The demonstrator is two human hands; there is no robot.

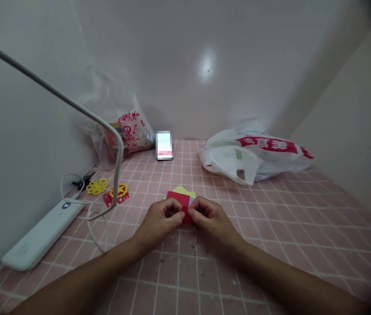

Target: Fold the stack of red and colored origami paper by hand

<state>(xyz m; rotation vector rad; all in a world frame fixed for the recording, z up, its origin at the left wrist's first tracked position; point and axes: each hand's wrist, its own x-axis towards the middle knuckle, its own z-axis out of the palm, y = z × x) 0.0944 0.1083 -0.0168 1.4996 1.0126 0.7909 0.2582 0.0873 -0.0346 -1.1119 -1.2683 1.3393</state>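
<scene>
- Two hands are meeting over the pink gridded table (270, 245), on the person's side of the phone (164, 145) and a little to its right.
- The left hand (165, 216) is pinching a small dark red piece (188, 216), thumb and forefinger drawn together with no clear gap.
- The right hand (210, 216) is gripping the same piece from the opposite side, its fingers equally closed; whether the piece is joined to the red sheet cannot be told.
- The red sheet (178, 197) is lying just beyond the fingertips, between them and the phone, overlapping a yellow sheet (185, 190).
- For good work here, both pinches are likely needing to be light and level, since thin material is probably creasing easily; the wrists are best staying low for steadiness.
- The sheets beneath are seemingly at risk of sliding if a knuckle is dragging across them.
- Yellow cutouts (97, 187) are resting left of the phone and nearer the person.
- A clear bag (132, 129) is slumping left of the phone; a white bag (227, 159) is sprawling to its right.
</scene>
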